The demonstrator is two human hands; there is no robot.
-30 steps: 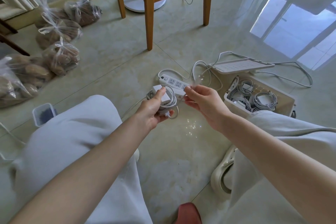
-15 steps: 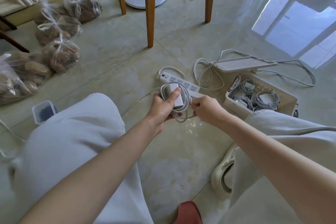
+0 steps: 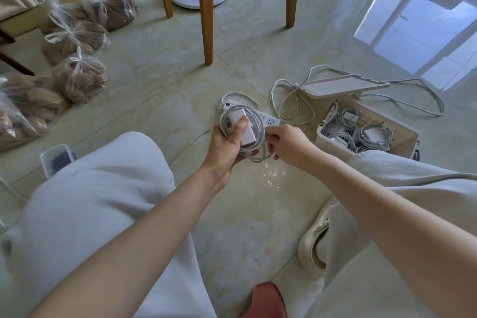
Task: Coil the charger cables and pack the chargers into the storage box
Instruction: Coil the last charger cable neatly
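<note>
step in hand: coiling, near its end by the look of it. left hand (image 3: 227, 146) holds a white charger (image 3: 246, 128) up off the floor (image 3: 154, 100), grip closed on it, thumb pressed across the brick face. its grey cable (image 3: 259, 121) sits in several loops around the brick and the left fingers. right hand (image 3: 290, 147) is at 3 o'clock of the coil and touching it, grip closed, fingers curled on the lowest loop or the tail end at about 5 o'clock of the coil. whether a plug end is in those fingers can't be told.

storage box (image 3: 331, 143) stands open on the floor at 3 o'clock of the hands, near but apart from them. inside it lie coiled chargers (image 3: 373, 134), several, packed close. its lid (image 3: 340, 85) is off, propped at 12 o'clock of the box. a power strip (image 3: 269, 119) lies on the floor at 12 o'clock of the hands, partly hidden behind the coil, its white cord looping off toward the lid.

judgement: most of the task looks done, this one charger not yet packed. next move calls for finishing the last loop and tucking the tail so the coil holds, then carrying the bundle toward 3 o'clock and setting it in the box without letting the loops spring. left grip needs to stay firm on brick and loops during the carry. free room in the box is hard to judge from here.
</note>
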